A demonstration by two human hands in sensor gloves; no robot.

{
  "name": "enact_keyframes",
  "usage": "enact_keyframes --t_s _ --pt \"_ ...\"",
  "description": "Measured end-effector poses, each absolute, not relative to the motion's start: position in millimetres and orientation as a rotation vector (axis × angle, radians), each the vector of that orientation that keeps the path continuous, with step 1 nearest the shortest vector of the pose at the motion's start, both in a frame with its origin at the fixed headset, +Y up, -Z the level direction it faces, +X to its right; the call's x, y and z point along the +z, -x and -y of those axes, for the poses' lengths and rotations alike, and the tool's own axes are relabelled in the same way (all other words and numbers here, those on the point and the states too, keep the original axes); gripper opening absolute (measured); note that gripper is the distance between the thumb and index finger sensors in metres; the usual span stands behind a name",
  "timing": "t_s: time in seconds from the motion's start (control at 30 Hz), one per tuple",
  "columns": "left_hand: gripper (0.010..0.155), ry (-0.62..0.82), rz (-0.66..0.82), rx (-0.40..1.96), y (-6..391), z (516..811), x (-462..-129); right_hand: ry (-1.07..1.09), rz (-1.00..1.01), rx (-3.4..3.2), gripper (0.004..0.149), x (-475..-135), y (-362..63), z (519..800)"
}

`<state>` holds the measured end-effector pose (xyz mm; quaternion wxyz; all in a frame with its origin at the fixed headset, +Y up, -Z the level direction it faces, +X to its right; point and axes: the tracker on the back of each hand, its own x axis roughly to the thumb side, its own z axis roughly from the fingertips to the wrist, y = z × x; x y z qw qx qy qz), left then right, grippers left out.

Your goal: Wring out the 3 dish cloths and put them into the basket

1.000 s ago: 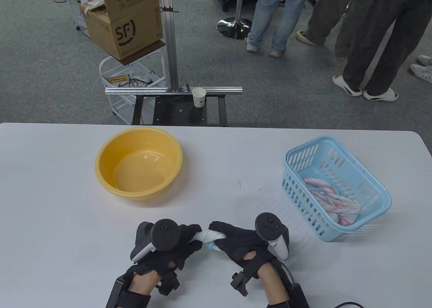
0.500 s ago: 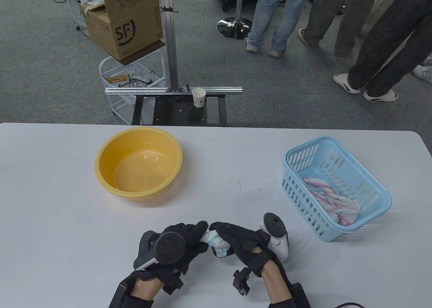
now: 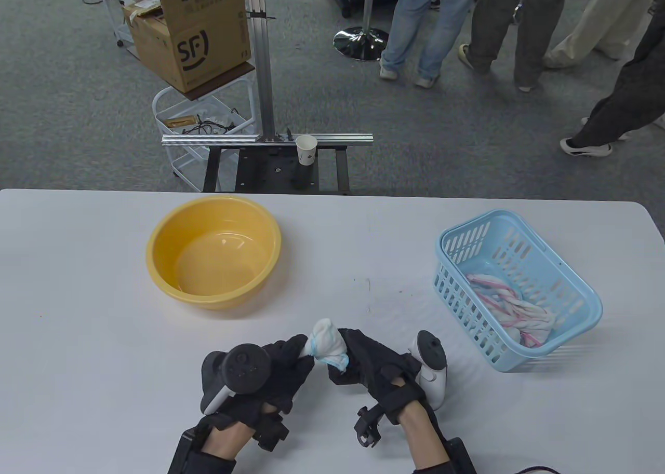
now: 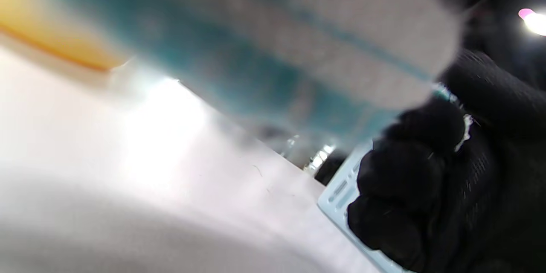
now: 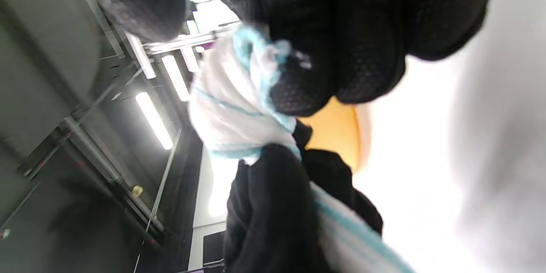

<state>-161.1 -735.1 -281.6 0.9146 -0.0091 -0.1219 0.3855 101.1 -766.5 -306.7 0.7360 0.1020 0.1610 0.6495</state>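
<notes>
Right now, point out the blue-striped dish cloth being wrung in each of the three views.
Table view: blue-striped dish cloth sits low centre, held between left hand and right hand.
Left wrist view: blurred white and teal band across the top.
Right wrist view: centre, twisted between black gloves.
Shared landmark: yellow basin, top left in the left wrist view, centre right in the right wrist view.

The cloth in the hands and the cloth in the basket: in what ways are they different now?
The held cloth is white with light blue lines; the basket cloth is white with pink stripes. The held cloth is bunched tight between the left hand and the right hand, above the table; the basket cloth lies loose in the blue basket, untouched. Both look twisted.
</notes>
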Motion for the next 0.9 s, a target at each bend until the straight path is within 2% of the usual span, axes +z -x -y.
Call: enact_keyframes --t_s 0.1,0.23,0.3,0.33,0.4,0.47,0.6,0.63,0.73,0.9 --pt "0.061 0.092 0.153 0.988 177 745 -288 -0.317 -0.133 1.644 0.063 -302 -97 749" --pt "0.062 0.223 0.039 1.359 196 758 -294 -0.52 0.155 1.961 0.062 -290 -86 729" --pt "0.062 0.296 0.031 1.515 200 764 -295 -0.645 0.267 2.132 0.064 -284 -78 722" --pt "0.062 0.348 0.03 1.592 201 768 -295 -0.732 0.306 2.254 0.071 -279 -70 719" --pt "0.061 0.45 0.056 1.717 198 774 -296 -0.875 0.361 2.531 0.086 -270 -56 715" --pt "0.06 0.587 0.117 1.779 189 777 -296 -0.96 0.448 2.646 0.093 -265 -48 712" --pt "0.059 0.907 0.354 1.77 160 777 -292 -1.014 0.627 2.676 0.099 -260 -46 708" --pt "0.059 0.944 0.385 1.773 155 776 -291 -1.019 0.642 2.677 0.099 -260 -47 708" --pt "0.06 1.016 0.486 1.749 138 772 -286 -1.044 0.811 2.609 0.096 -259 -54 706" --pt "0.067 1.118 0.562 1.677 133 774 -282 -1.076 0.969 2.478 0.065 -255 -58 698"
